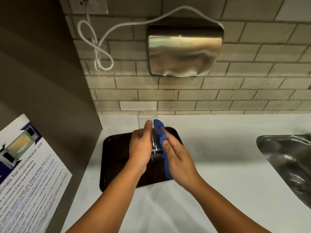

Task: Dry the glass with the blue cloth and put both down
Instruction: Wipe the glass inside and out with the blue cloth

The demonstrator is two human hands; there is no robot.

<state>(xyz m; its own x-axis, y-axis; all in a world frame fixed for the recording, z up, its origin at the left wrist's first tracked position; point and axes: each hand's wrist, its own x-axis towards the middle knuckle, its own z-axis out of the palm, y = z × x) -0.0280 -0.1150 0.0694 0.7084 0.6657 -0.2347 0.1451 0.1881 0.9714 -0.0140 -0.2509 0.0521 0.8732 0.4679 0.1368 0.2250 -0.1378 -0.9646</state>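
Observation:
A clear drinking glass (146, 118) is held upright above a dark tray (117, 169), its rim toward the wall. My left hand (140, 148) wraps around its left side, thumb up along the glass. My right hand (176, 158) presses a blue cloth (162, 138) flat against the right side of the glass, fingers stretched along the cloth. The cloth hangs down past my palm to the tray's near edge. The lower part of the glass is partly hidden between my hands.
The tray lies on a white counter (218, 148) in the left corner. A steel sink (289, 162) is set in at the right. A metal hand dryer (185, 51) hangs on the tiled wall above. A microwave notice (28, 174) leans at the left.

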